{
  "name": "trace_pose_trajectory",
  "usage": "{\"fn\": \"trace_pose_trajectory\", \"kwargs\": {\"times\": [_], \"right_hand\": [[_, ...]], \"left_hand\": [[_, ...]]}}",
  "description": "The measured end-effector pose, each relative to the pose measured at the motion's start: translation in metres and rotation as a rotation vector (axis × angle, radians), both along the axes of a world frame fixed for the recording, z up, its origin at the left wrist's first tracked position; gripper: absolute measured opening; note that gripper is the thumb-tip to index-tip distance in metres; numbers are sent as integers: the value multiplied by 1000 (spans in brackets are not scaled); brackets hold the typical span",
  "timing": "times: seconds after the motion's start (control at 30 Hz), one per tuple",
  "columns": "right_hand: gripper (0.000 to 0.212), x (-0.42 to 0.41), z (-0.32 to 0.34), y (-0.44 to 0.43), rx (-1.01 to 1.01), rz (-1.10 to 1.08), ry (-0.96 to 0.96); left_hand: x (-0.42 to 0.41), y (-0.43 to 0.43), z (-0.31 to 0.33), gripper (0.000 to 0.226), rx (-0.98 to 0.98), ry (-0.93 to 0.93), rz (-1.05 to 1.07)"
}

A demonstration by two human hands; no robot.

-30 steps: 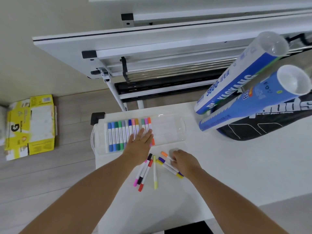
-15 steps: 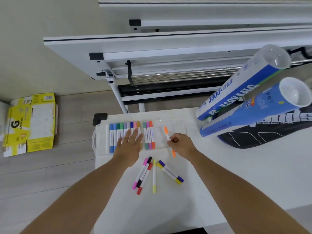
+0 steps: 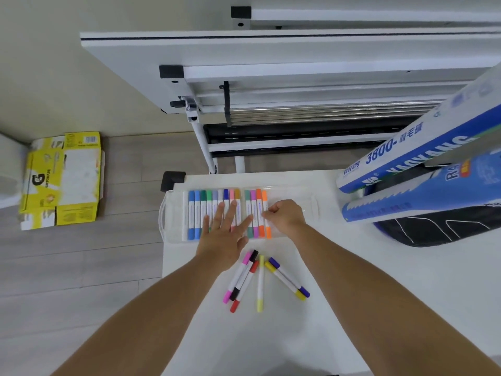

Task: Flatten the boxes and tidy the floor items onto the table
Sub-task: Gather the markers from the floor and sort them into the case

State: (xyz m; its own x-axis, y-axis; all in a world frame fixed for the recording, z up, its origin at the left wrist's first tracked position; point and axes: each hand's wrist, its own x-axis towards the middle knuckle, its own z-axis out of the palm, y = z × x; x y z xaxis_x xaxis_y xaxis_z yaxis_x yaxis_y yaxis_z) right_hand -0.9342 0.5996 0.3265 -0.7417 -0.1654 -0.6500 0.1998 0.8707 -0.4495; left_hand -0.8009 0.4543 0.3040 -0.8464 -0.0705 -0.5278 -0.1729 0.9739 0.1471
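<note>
A clear plastic marker case (image 3: pixel 292 196) lies at the white table's (image 3: pixel 379 280) far left corner with a row of coloured markers (image 3: pixel 198 213) in it. My left hand (image 3: pixel 225 234) lies flat on that row, fingers spread. My right hand (image 3: pixel 284 217) pinches the orange marker (image 3: pixel 268 229) at the row's right end, down in the case. Several loose markers (image 3: pixel 260 280) lie on the table just in front of the case. A flattened yellow box (image 3: pixel 62 180) rests on the wooden floor at the left.
Two blue-and-white shuttlecock tubes (image 3: pixel 423 147) lean over a black racket bag (image 3: pixel 439 229) at the table's right. A folded white table frame (image 3: pixel 271 77) stands against the wall behind. Wooden floor lies to the left.
My right hand picked the orange marker from the loose pile, carried it up to the case and set it beside the others. My left hand stayed on the marker row.
</note>
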Motion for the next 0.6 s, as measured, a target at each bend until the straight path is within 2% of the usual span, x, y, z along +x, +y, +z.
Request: {"fn": "trace_pose_trajectory", "kwargs": {"times": [0.17,0.3,0.5,0.6], "right_hand": [[23,-2,-5,-4,40,18,41],[35,0,-9,-1,137,110,164],[34,5,-4,-1,321,303,345],[31,17,3,10,192,335,294]], "left_hand": [[1,0,-2,59,10,20,17],[0,0,-2,59,12,28,17],[0,0,-3,59,5,29,12],[-3,-1,3,57,18,-11,11]]}}
